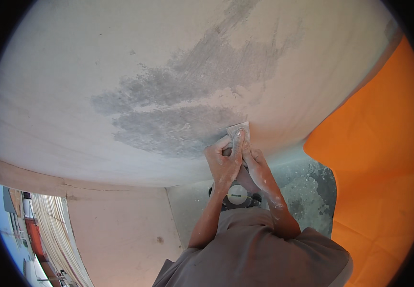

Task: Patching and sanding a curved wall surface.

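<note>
My left hand [225, 160] and my right hand [256, 160] are raised close together against a pale plastered surface [283, 91]. Between them is a small, pale, flat square piece [238, 126], dusty with white powder; I cannot make out whether it is sandpaper or a scraper blade. A finger or thumb of my left hand lies along its face. My right hand closes on its lower right side, with some fingers hidden. White dust coats both hands and my right forearm. Just left of the piece spreads a rough grey patch [178, 126], and a second grey patch [207, 67] lies above it.
An orange sheet [379, 167] hangs along the right side. Behind my right arm is a mottled grey-green surface [302, 191]. A pale panel [121, 225] stands at lower left, beside an opening onto buildings outside [35, 234]. A white round object [237, 194] shows between my forearms.
</note>
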{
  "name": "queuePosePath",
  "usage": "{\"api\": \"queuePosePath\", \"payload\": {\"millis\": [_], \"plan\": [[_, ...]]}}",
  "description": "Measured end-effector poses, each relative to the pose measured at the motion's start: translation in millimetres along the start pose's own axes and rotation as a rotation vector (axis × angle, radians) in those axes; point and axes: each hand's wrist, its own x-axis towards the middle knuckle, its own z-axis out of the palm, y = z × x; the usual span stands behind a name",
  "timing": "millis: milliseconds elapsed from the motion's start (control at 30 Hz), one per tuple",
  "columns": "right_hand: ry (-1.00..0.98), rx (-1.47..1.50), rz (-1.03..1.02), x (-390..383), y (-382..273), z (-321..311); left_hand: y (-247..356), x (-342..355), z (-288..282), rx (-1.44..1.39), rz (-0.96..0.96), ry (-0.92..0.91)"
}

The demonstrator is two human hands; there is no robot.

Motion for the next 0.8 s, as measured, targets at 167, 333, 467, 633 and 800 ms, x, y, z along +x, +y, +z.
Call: {"api": "queuePosePath", "payload": {"millis": [167, 333, 467, 633, 800], "plan": [[0.049, -0.021, -0.073, 3.7, -11.1, 7.7, 2.2, 6.5, 0.9, -0.009, 0.02, -0.004], [0.011, 0.006, 0.019, -0.3, -2.6, 1.4, -17.9, 1.3, 3.6, 0.006, -0.018, -0.007], [-0.027, 0.007, 0.054, -1.8, -2.6, -5.1, -10.3, 0.6, 3.2, 0.017, -0.031, -0.012], [0.045, -0.076, -0.011, 0.6, 0.6, 1.2, -17.6, 2.9, 6.5, -0.026, -0.01, -0.003], [0.056, -0.01, 0.007, 0.8, -12.2, 5.1, -4.2, 4.5, 5.9, -0.029, -0.003, 0.014]]}}
